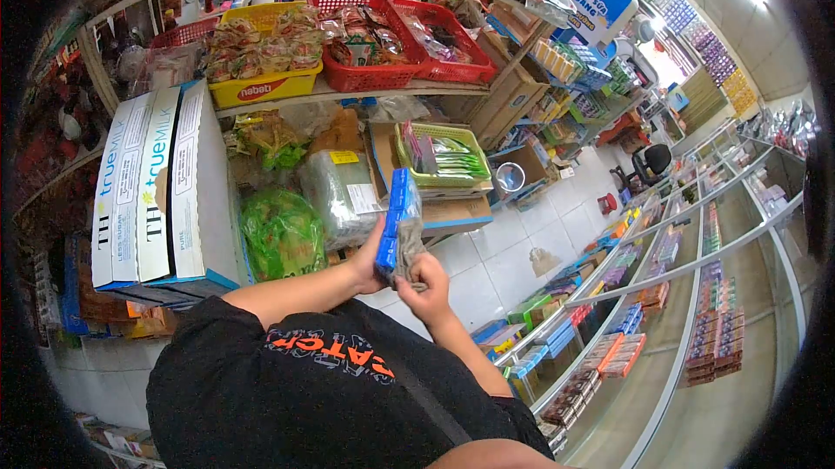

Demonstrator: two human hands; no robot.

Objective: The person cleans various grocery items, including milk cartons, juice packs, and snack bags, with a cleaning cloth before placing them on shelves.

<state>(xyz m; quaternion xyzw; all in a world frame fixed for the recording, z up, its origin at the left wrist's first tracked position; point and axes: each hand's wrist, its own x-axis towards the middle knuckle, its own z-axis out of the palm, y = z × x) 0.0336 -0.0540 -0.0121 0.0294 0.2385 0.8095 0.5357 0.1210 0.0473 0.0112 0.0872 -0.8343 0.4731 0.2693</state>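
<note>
My left hand (369, 259) is closed round a long pack of small blue boxes (395, 221), which I hold upright and slightly tilted in front of my chest. A crumpled grey cloth (410, 253) lies against the pack's right side, pinched in my right hand (426, 289). Just beyond the pack, a light green basket (445, 175) holds green-and-white packets. To the left of it sits a clear plastic-wrapped bundle (337, 199) with a yellow label, and beside that a green plastic bag (283, 234).
Two tall TH true MILK cartons (165, 182) stand on the left. Above, a shelf carries a yellow nabati basket (265, 86) and red baskets (370, 76) of packets. Glass display cases (661, 295) with small boxes line my right. White floor tiles (487, 260) run between.
</note>
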